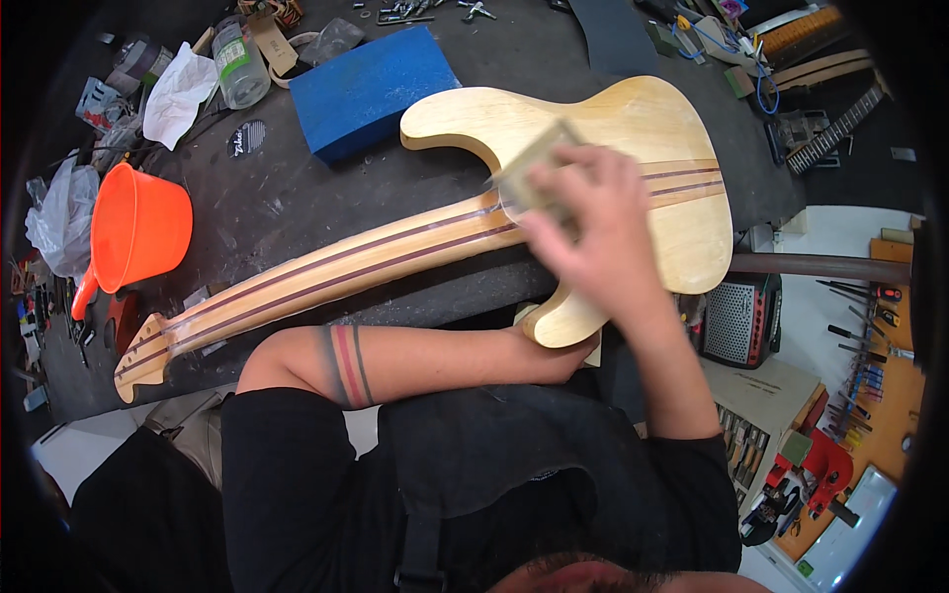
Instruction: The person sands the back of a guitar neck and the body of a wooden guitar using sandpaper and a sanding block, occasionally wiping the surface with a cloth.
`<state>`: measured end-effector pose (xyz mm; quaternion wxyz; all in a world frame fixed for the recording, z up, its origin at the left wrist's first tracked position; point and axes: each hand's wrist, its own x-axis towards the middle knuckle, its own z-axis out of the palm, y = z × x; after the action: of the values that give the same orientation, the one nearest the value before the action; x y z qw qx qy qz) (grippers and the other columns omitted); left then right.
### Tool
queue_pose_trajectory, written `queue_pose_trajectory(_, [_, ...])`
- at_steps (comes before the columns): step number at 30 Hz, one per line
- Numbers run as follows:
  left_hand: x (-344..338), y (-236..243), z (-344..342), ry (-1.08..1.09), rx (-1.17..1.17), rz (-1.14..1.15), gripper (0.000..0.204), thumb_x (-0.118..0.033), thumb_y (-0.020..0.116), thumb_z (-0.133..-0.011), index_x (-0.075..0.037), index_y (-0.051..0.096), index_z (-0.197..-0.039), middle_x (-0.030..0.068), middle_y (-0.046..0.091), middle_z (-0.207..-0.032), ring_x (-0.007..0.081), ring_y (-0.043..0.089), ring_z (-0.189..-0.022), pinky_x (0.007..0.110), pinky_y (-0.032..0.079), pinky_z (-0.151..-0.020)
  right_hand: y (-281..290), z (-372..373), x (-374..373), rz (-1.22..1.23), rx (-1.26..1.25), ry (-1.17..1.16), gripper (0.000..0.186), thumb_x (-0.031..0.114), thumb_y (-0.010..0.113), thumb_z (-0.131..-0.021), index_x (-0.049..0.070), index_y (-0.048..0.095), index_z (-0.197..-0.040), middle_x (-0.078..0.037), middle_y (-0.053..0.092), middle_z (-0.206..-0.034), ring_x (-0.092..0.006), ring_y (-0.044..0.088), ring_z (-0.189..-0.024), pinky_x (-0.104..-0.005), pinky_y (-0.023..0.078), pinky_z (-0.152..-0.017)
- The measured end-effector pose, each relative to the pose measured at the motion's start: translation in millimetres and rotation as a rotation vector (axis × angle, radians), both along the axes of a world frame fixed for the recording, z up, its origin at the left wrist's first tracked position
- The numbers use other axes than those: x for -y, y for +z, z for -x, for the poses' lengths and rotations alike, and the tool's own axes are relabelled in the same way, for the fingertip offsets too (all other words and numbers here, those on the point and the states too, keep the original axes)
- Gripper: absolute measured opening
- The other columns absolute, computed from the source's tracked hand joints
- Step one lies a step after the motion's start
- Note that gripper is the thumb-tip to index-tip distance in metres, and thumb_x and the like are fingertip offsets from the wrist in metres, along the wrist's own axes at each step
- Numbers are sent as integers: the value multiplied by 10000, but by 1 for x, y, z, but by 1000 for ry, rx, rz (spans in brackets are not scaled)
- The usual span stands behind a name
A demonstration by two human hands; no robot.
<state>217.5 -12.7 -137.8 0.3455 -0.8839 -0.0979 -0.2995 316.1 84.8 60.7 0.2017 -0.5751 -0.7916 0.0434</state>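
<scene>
An unfinished pale wooden guitar (pixel 682 128) lies back side up across the bench, its body to the right. Dark stripes run along its neck (pixel 366 257) to the headstock (pixel 146 356) at the left. My right hand (pixel 603 217) is closed around a flat, tan sanding block (pixel 539 173), blurred by motion, at the spot where neck and body join. Below the body's lower horn is my left hand (pixel 578 364); the horn covers most of it and its fingers are hidden.
Behind the neck lies a blue block (pixel 371 89). At the left sit an orange dipper (pixel 148 232), a plastic bag (pixel 64 217), a crumpled white paper (pixel 181 94) and a clear bottle (pixel 240 64). A fretboard (pixel 835 128) and cluttered tools lie at the far right, beyond a speaker (pixel 741 316).
</scene>
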Motion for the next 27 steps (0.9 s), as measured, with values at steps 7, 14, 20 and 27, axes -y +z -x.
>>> queue_pose_trajectory(7, [6, 13, 4, 38, -218, -46, 246, -200, 587, -1190, 9, 690, -1269, 177, 773, -1181, 325, 792, -1160, 498, 668, -1055, -15, 5, -35, -46, -28, 9, 358, 360, 828, -1000, 135, 813, -1278, -161, 697, -1423, -411, 611, -1394, -597, 461, -1213])
queue_pose_trajectory(14, [-12, 48, 14, 63, -443, -547, 235, -172, 606, -1173, 43, 702, -1181, 179, 781, -1162, 307, 807, -1059, 488, 690, -1013, -12, -71, -52, 50, -7, -212, 381, 319, 821, -1001, 90, 819, -1306, -209, 686, -1475, -433, 606, -1428, -590, 464, -1228])
queue_pose_trajectory(20, [-9, 32, 7, 75, -568, -943, 221, -184, 589, -1174, 7, 686, -1120, 169, 767, -1130, 298, 802, -1069, 472, 684, -1019, -3, 50, -59, -20, -62, 215, 365, 352, 848, -980, 146, 828, -1281, -193, 671, -1481, -428, 590, -1421, -588, 428, -1242])
queue_pose_trajectory(27, [-5, 35, 14, -172, -224, 620, 200, -148, 574, -1158, 19, 686, -1158, 219, 749, -1166, 354, 769, -1141, 522, 640, -1090, -11, -73, -51, 64, 11, -52, 422, 296, 834, -979, 93, 810, -1348, -204, 663, -1518, -449, 582, -1455, -567, 448, -1258])
